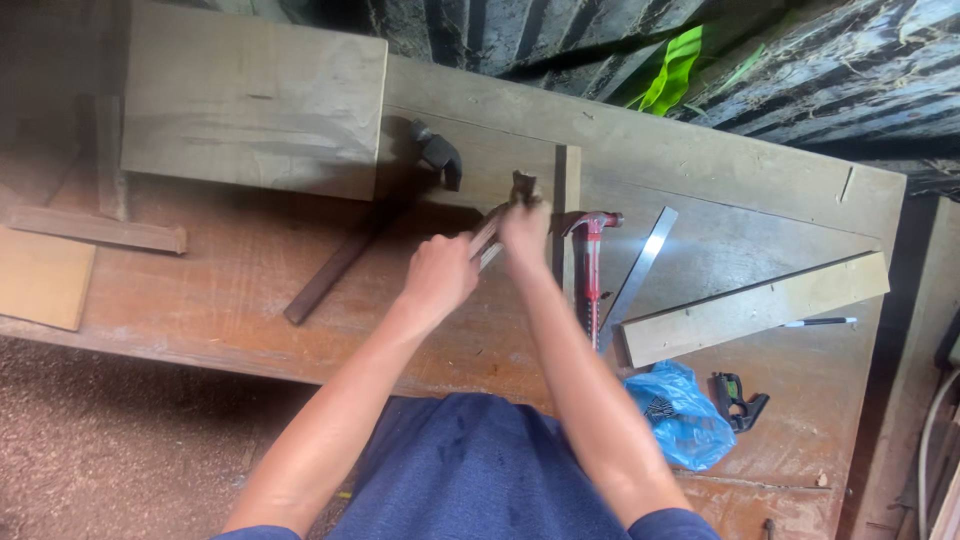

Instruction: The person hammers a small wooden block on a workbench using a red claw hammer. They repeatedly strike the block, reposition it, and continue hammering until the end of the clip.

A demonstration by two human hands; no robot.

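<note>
My left hand (pixel 438 276) is closed around the pale handles of a pincer-like tool (pixel 520 186) with a dark metal head. My right hand (pixel 525 232) grips the same tool higher up, just below the head. Both hands are held over the middle of the wooden workbench (pixel 250 300). A narrow upright wood strip (pixel 568 190) stands right beside the tool's head; I cannot tell whether they touch. What the jaws hold is hidden.
A big hammer with a dark head (pixel 440 155) and long wooden handle lies left of my hands. To the right lie a red claw hammer (pixel 592 262), a metal ruler (pixel 640 272), a pale plank (pixel 755 310), a pen (pixel 820 322) and a blue plastic bag (pixel 680 410). A thick board (pixel 255 100) sits at the back left.
</note>
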